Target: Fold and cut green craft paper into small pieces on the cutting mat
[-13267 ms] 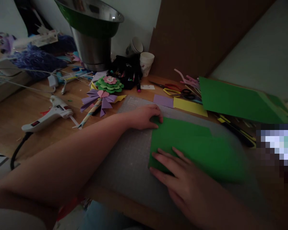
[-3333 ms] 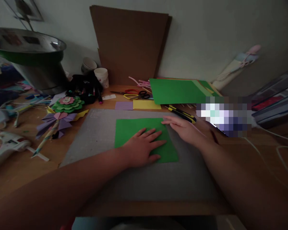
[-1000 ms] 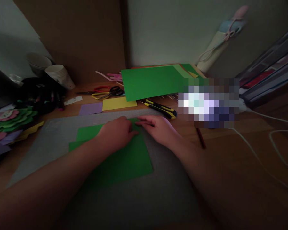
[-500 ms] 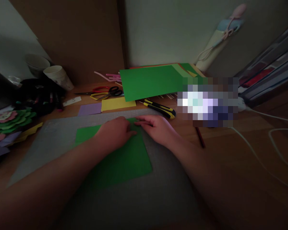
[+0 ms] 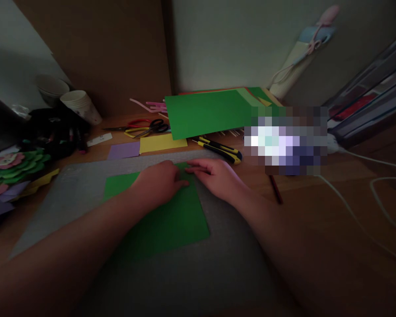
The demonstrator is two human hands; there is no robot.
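A green sheet of paper (image 5: 171, 224) lies on a grey mat (image 5: 231, 255) in front of me. Palm down, my left hand (image 5: 156, 182) rests on its upper part, thumb out to the side and the other fingers mostly hidden behind the hand. My right hand (image 5: 214, 176) comes in from the right, with its fingertips close together at the sheet's far right corner, seemingly gripping the edge. A small gap separates the two hands.
Behind the mat are a yellow-and-black utility knife (image 5: 219, 149), yellow paper (image 5: 163, 143), purple paper (image 5: 123, 150), scissors (image 5: 155, 127) and stacked green sheets (image 5: 207, 113). Paper cups (image 5: 81, 105) and a paper flower (image 5: 13, 165) stand left. A white cable (image 5: 346, 207) runs along the right.
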